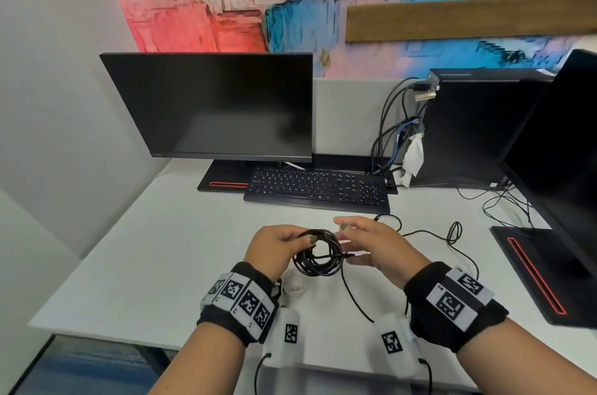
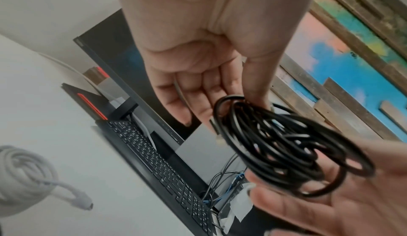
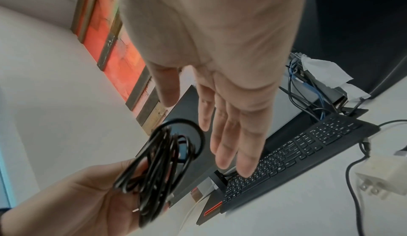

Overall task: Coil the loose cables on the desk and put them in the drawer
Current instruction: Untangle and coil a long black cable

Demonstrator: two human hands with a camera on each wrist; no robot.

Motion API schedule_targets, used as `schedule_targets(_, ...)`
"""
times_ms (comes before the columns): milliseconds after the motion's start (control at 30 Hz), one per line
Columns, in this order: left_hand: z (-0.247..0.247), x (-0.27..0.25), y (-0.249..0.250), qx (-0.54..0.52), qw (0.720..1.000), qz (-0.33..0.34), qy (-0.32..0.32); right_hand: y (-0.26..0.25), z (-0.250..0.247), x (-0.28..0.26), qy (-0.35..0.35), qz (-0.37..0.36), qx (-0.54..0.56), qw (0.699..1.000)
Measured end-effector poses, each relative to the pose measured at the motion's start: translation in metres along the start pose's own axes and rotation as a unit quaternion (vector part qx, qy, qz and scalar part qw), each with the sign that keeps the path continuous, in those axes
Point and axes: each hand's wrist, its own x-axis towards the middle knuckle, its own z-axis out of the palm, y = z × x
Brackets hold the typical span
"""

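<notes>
Over the white surface (image 1: 135, 268) the left hand (image 1: 274, 249) pinches the light, springy black cable coil (image 1: 318, 254) at its gathered loops, the best hold, while the right hand (image 1: 371, 246) is released beside it.

Office: desk (image 1: 161, 249), monitor (image 1: 213, 103), keyboard (image 1: 316, 189) (partition behind).

A: How's the light?
B: Bright and even from above; the white table (image 1: 135, 252) shows only faint, soft shadows under the hands (image 1: 274, 249)

A: Any glare?
B: A dull sheen on the dark monitor (image 1: 213, 107), nothing harsh

A: Sharpness?
B: The head view is fairly crisp but bends straight lines at its edges. Both wrist views are smeared: the black cable coil (image 2: 286, 145) and the white cable (image 2: 28, 180) look soft, and the near palm is out of focus
</notes>
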Motion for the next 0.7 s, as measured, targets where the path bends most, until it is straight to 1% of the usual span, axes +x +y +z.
schedule_targets(133,-0.003,0.003,-0.002,-0.038,0.999,-0.003,0.031,0.004,0.001,0.001,0.011,0.023,-0.006,1.000)
schedule_targets(233,-0.003,0.005,-0.002,-0.061,0.997,-0.004,0.042,0.006,0.002,0.000,0.000,0.031,-0.018,0.999)
schedule_targets(300,-0.002,0.007,-0.003,-0.060,0.998,-0.002,0.037,0.009,0.002,0.000,-0.010,0.023,-0.022,0.999)
schedule_targets(400,0.000,0.010,-0.004,-0.049,0.999,-0.008,0.019,0.012,0.001,0.000,-0.007,0.020,-0.019,1.000)
schedule_targets(567,0.003,0.010,-0.008,-0.027,0.999,-0.037,-0.004,0.015,0.001,-0.002,-0.002,0.040,0.013,0.999)
schedule_targets(700,0.003,0.008,-0.016,-0.021,0.997,-0.072,-0.009,0.022,0.005,-0.003,0.004,0.078,0.018,0.997)
